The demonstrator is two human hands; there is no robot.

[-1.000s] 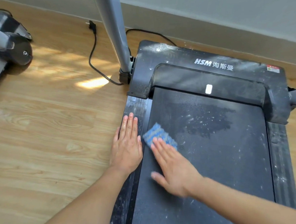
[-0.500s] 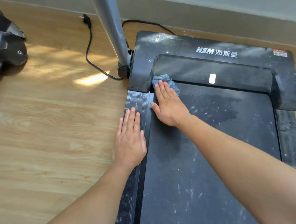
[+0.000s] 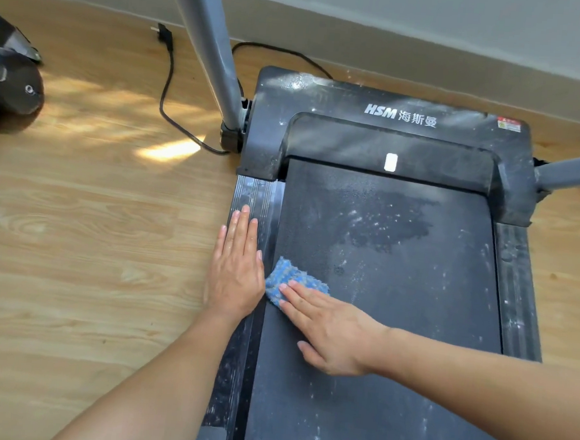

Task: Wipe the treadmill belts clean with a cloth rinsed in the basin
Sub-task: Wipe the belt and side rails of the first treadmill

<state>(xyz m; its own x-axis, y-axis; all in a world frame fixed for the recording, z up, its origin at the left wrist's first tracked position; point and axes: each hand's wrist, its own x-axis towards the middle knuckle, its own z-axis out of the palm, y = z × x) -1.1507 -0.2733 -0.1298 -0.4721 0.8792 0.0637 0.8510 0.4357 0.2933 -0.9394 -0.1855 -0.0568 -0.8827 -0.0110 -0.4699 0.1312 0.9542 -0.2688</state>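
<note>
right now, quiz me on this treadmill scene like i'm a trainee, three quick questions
1. True or false: the left hand rests flat on the treadmill's side rail.
2. The blue cloth is pressed down by which part of the right hand? A fingertips, B wrist, C thumb.
3. What lies loose on the floor at the far end of the black cord?

Key: 1 true; 2 A; 3 the plug, which is not in any socket.

White "HSM 海斯曼" lettering on the treadmill's black motor cover (image 3: 328,97); print on the red corner sticker (image 3: 508,125) illegible.
</note>
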